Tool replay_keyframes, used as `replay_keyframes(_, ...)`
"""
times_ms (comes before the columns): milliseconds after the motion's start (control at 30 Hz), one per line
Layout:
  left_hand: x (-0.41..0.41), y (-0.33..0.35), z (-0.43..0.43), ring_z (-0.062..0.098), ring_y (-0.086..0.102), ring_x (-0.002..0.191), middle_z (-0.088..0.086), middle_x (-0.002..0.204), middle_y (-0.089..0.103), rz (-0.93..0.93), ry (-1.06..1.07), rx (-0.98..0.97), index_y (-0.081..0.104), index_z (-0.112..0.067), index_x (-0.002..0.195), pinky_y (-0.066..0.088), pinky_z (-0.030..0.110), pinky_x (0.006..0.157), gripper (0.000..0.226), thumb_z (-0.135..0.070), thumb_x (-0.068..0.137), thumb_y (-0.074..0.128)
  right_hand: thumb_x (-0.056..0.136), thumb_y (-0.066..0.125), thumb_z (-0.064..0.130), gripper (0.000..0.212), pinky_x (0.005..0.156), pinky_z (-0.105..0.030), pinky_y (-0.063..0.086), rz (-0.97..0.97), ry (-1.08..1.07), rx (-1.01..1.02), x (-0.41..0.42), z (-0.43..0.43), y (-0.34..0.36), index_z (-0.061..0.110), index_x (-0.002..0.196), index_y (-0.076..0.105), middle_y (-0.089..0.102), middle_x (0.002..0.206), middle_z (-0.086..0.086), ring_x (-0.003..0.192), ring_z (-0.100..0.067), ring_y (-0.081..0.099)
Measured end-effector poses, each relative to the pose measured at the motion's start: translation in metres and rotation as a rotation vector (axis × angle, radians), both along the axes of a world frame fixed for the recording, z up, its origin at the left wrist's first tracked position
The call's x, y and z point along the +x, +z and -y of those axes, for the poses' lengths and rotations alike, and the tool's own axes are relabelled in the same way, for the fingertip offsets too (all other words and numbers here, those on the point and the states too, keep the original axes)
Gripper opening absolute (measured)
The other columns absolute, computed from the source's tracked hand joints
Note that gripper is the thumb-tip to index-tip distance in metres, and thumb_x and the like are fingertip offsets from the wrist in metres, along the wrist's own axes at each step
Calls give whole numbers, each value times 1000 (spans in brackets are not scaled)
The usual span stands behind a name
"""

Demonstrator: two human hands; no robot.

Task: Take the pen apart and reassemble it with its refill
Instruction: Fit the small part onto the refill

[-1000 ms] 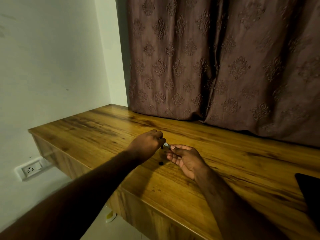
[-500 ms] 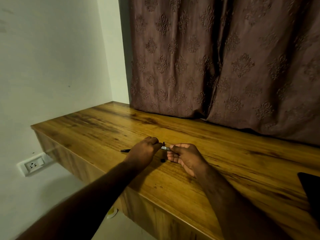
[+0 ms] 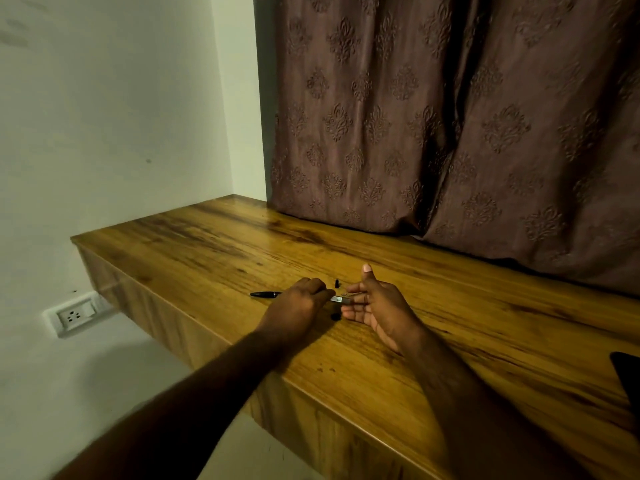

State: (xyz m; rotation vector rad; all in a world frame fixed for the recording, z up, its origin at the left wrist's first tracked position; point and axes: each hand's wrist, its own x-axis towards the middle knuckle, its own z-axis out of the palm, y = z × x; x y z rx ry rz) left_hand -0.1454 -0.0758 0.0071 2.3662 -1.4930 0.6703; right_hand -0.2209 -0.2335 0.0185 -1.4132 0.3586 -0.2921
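Observation:
My left hand (image 3: 300, 303) is closed around a dark pen barrel (image 3: 266, 294), whose pointed end sticks out to the left just above the wooden desk (image 3: 207, 244). A short silver part (image 3: 338, 299) pokes out of the right side of that hand. My right hand (image 3: 375, 304) is next to it, palm up, fingers spread and thumb raised; its fingertips are close to the silver part. A small black piece (image 3: 336, 283) stands on the desk behind the hands. Another small black piece (image 3: 334, 317) lies in front of them.
A brown patterned curtain (image 3: 450, 116) hangs along the back of the desk. A white wall with a socket (image 3: 74, 315) is at the left, beyond the desk's left edge. A dark flat object (image 3: 628, 375) lies at the right border.
My right hand has opened and let go of the silver part, with its thumb now raised. The left hand has settled lower with the pen. The camera has tilted slightly.

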Motion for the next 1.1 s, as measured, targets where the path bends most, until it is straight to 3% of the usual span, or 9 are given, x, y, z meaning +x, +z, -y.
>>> replay_keyframes(267,-2,0,2,25,64,79,9,92,69,68,3,-37,69,-8,105,51,30,64,35,-14,71,70,96,32,57,55,74,-35,57,49,49,-42,-2,-4,-2,12,101,63,70,93,-17,81,-25,66)
replay_keyframes(467,4,-2,3,22,61,80,6,93,69,78,26,-50,68,-14,106,48,30,67,35,-30,76,72,98,27,53,52,82,-38,56,74,53,-20,-3,-4,-1,14,101,61,69,96,-19,89,-28,68)
replay_keyframes(700,-1,-3,4,17,58,81,1,91,68,45,-5,-112,67,-18,109,44,27,67,32,-31,80,67,97,27,56,55,92,-39,53,92,85,33,-1,-7,-2,13,118,54,67,109,-20,105,-29,66)
replay_keyframes(867,-6,1,2,20,60,67,2,76,68,118,-86,-165,71,-15,93,48,27,56,19,-19,75,77,100,32,47,46,79,-33,54,132,-31,11,2,-3,-3,11,115,57,67,107,-18,101,-29,67)
replay_keyframes(933,-4,-2,3,19,57,68,2,77,67,69,-59,-215,70,-16,92,48,32,58,12,-26,87,67,102,37,36,34,74,-31,54,139,-80,-27,2,2,-4,11,106,61,69,101,-15,93,-26,68)
replay_keyframes(1100,4,-10,4,11,50,75,-4,82,63,-63,23,-254,67,-21,98,44,31,63,30,-45,95,50,94,54,11,16,58,-27,49,102,-43,-66,-2,10,-5,-1,95,66,66,82,-14,65,-17,60)
